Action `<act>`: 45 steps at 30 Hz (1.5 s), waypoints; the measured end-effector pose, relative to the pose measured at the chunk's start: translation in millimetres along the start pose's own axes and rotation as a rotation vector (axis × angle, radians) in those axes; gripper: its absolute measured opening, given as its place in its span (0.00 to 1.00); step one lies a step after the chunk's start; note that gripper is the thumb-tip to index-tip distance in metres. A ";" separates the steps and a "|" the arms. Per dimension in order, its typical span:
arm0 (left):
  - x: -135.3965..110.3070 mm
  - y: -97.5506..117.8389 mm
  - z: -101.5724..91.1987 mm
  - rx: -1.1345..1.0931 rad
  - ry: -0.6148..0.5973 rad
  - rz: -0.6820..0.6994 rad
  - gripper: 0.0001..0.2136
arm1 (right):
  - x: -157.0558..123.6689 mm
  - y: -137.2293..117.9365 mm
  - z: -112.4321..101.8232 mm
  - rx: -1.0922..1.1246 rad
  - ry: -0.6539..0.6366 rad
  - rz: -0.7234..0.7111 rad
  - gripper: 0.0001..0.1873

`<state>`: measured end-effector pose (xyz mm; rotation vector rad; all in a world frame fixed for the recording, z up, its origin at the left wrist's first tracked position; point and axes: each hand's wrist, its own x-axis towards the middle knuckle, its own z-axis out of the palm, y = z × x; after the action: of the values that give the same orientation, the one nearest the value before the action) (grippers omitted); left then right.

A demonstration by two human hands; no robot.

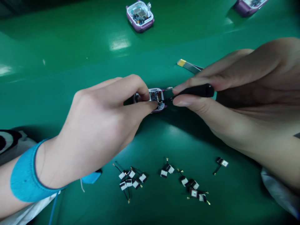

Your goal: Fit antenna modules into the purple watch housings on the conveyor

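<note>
My left hand (103, 122) pinches a small purple device casing (156, 97) with its circuit board exposed, holding it just above the green surface (70, 62). A blue strap (23, 175) circles that wrist. My right hand (239, 93) comes in from the right, thumb and forefinger closed on a thin black tool (197, 90). The tool's tip touches the casing's right edge.
Several small black-and-white parts with thin leads (131, 180) (192, 186) lie scattered near me, one apart (221, 163). Another open purple casing (140, 16) sits far back, a third (248, 5) at the top right. A yellow-tipped flat strip (187, 65) lies behind my right hand.
</note>
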<state>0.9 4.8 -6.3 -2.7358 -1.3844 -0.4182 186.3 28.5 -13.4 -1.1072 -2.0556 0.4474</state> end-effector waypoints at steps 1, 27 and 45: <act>0.0 -0.3 0.7 -0.004 0.002 0.007 0.13 | 0.9 -0.2 0.0 -0.016 0.000 0.010 0.07; -0.4 -5.0 2.8 -0.005 -0.029 0.055 0.11 | 2.1 -0.9 16.9 -0.110 0.024 -0.278 0.10; -3.3 -9.5 -14.3 -0.354 -0.270 -0.035 0.16 | 0.9 6.3 10.1 0.371 0.148 -0.150 0.09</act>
<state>-11.7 5.6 5.9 -3.1559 -1.5527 -0.3324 182.0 33.3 -23.5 -0.7370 -1.8172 0.6221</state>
